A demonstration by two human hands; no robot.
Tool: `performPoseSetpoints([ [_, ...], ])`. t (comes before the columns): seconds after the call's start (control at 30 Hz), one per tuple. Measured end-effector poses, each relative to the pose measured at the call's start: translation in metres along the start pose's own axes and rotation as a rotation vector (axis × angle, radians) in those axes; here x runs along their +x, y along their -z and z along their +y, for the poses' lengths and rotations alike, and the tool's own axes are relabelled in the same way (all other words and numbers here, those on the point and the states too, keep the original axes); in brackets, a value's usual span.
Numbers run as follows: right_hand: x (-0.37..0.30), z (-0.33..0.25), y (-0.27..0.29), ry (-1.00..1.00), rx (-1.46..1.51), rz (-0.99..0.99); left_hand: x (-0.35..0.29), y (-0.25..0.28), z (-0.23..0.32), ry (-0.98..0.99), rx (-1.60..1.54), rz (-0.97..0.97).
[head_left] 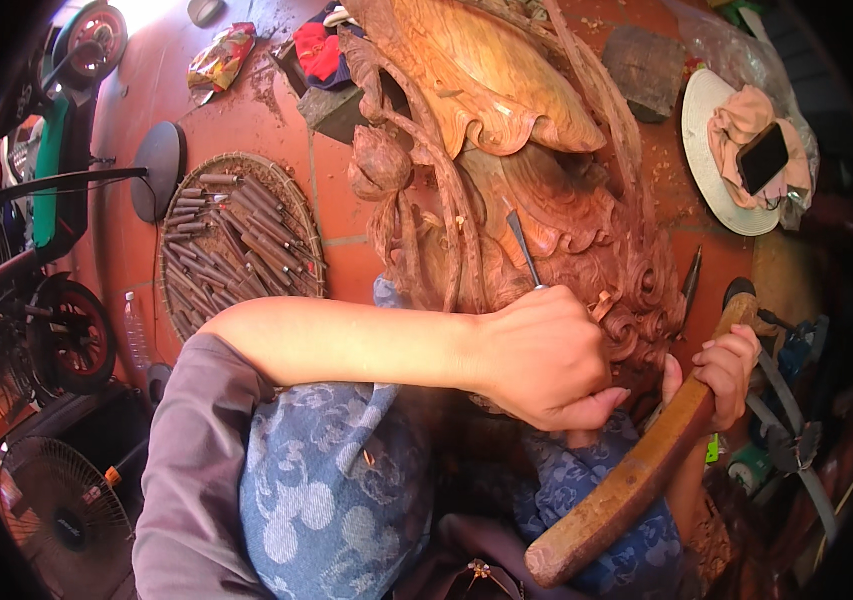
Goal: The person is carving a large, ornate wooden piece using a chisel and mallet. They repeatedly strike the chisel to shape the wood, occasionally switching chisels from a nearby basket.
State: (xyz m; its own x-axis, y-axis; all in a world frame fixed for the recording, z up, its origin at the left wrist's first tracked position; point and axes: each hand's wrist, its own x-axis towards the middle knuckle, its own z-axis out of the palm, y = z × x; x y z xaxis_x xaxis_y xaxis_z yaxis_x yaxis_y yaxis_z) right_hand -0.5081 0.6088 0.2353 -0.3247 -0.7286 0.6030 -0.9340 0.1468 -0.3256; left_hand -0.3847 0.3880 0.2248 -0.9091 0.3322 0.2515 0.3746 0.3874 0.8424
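Note:
My left forearm reaches across my lap, and my left hand (551, 355) is closed in a fist around a carving chisel (522, 245). The chisel's handle is hidden inside the fist, while its metal blade points away from me over the carving. That carved wooden sculpture (546, 200) has leafy folds, scrolls, twisting stems and a bud. At the right, the fingers of my right hand (726, 375) wrap around a long, slightly curved wooden mallet (626, 485). The mallet slants toward me across my lap, apart from the chisel.
A round woven tray (168, 262) full of chisels lies on the tiled floor at left. Another pointed tool (691, 285) lies right of the carving. Wooden blocks (644, 72), a pale hat (701, 130) bearing cloth and a phone (761, 158), a fan (66, 510) and a motorbike (56, 220) surround it.

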Motion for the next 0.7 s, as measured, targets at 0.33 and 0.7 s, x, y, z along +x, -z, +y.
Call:
performPoseSetpoints([
  [0.33, 0.006, -0.006, 0.001, 0.017, 0.024, -0.040, 0.003, 0.013, -0.015, -0.048, 0.116, 0.012],
  [0.7, -0.007, 0.014, 0.001, 0.046, -0.086, -0.067, 0.001, 0.013, -0.020, -0.067, 0.136, 0.003],
])
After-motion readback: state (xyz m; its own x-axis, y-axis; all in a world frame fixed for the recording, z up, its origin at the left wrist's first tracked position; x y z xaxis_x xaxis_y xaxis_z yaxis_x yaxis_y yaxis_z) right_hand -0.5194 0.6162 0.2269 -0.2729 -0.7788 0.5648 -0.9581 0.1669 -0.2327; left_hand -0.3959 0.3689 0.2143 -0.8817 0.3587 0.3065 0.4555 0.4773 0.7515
